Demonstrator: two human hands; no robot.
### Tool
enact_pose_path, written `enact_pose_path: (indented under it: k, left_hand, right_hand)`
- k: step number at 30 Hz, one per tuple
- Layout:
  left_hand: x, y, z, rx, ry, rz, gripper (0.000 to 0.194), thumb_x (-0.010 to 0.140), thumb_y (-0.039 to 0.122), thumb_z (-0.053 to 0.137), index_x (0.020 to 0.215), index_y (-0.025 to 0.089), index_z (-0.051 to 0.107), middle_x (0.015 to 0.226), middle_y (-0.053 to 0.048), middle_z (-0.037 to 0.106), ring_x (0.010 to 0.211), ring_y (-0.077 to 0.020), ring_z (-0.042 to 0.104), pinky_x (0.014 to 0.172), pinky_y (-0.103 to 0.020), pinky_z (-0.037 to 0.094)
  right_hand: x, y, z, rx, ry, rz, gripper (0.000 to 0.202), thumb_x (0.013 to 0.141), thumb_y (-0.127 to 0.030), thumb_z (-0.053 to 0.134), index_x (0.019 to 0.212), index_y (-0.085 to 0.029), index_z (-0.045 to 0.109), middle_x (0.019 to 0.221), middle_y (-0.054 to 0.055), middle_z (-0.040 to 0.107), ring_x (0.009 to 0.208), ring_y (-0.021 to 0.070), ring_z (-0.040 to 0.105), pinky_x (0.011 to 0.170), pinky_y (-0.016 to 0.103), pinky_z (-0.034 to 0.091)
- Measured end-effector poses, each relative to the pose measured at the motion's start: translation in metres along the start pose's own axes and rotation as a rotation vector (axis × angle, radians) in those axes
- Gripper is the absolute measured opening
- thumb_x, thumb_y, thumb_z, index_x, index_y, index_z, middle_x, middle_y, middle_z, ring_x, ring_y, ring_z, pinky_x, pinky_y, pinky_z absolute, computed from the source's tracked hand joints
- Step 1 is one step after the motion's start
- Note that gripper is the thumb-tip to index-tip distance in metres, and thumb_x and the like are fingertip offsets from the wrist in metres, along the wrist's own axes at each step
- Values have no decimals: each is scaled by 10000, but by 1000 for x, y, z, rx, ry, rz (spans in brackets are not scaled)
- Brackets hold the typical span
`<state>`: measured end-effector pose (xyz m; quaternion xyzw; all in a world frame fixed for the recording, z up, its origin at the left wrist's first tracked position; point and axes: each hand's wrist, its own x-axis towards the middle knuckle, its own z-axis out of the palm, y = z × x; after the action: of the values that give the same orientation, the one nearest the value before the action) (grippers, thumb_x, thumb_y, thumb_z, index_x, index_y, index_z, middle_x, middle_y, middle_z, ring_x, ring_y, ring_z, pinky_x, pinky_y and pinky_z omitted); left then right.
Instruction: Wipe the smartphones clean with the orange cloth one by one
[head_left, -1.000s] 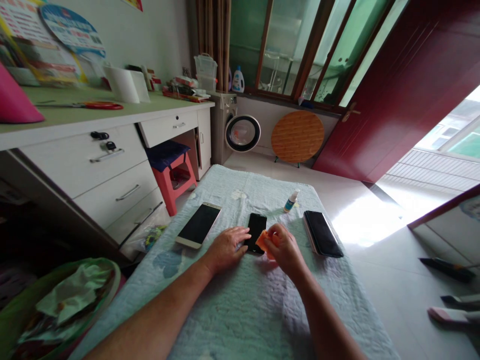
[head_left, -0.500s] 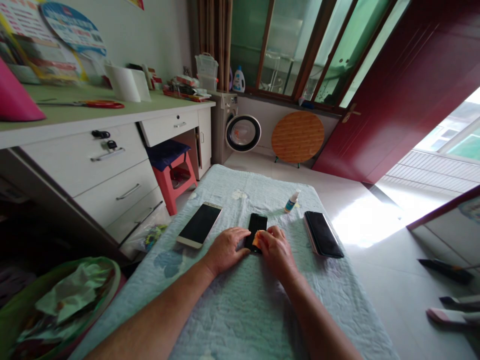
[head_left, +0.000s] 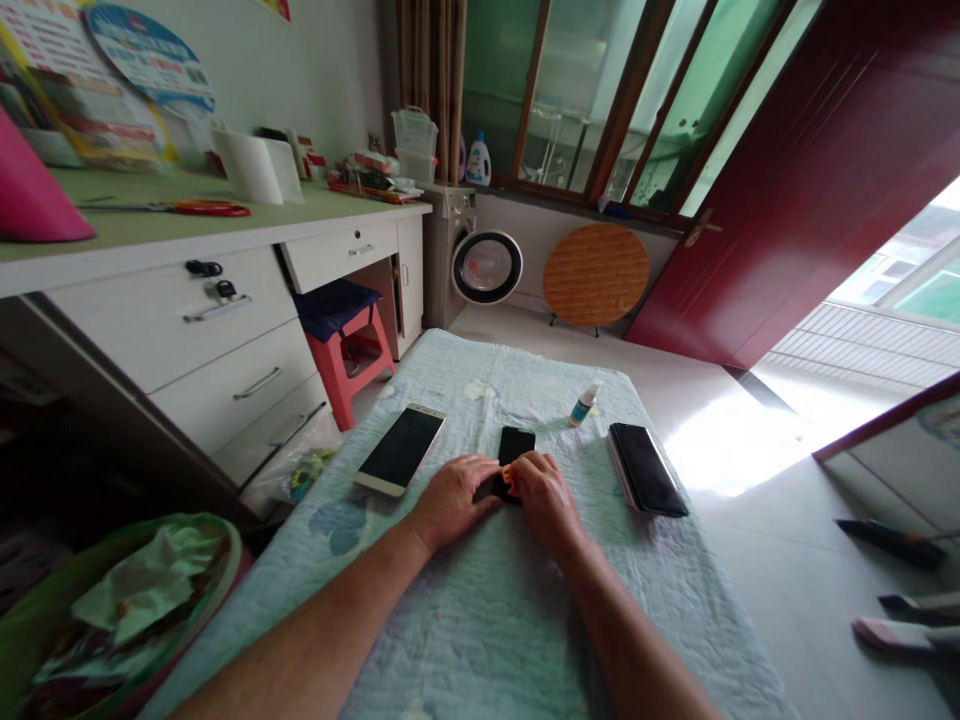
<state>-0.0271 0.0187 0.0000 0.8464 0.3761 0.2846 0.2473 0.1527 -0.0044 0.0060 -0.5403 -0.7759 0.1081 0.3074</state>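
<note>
A small black smartphone [head_left: 517,438] lies flat on the quilted cover, between my two hands. My left hand [head_left: 455,495] grips it along its left edge, thumb near the bottom corner and fingers higher up. In my right hand [head_left: 551,497] a small orange cloth [head_left: 509,480] is pinched, pressed onto the phone's screen. The fingers hide most of the cloth and part of the phone. Left of my hands lies a larger phone with a light-coloured frame [head_left: 403,448]. To the right is another dark phone [head_left: 648,470]. A small spray bottle [head_left: 583,404] stands beyond my right hand.
Everything rests on a table with a pale blue quilted cover [head_left: 480,620]. A bin [head_left: 232,560] with crumpled paper stands at lower left. Beyond are a white desk [head_left: 195,340], a red stool [head_left: 349,365] and a washing machine with its door open [head_left: 486,268].
My right hand has slid slightly left with the orange cloth over the phone's screen. My left hand stays at the phone's edge, and the other items have not moved.
</note>
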Motion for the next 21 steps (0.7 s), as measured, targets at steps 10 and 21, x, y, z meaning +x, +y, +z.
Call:
enact_pose_path:
  k: [10, 21]
  left_hand:
    - [-1, 2, 3, 137, -6, 13, 399, 821, 427, 653, 1165, 226, 630, 1259, -77, 623, 1175, -265, 552, 1037, -416, 394]
    - [0, 7, 6, 178, -22, -16, 368, 832, 305, 654, 1178, 184, 627, 1279, -110, 609, 1211, -268, 537, 1057, -429, 395]
  right_hand:
    - [-3, 4, -1, -142, 97, 121, 225, 922, -245, 464, 930, -247, 689, 949, 57, 562, 876, 193, 480, 776, 291, 397]
    - [3, 17, 4, -137, 150, 149, 247, 934, -226, 418, 818, -215, 636, 849, 49, 555, 773, 175, 481, 705, 271, 380]
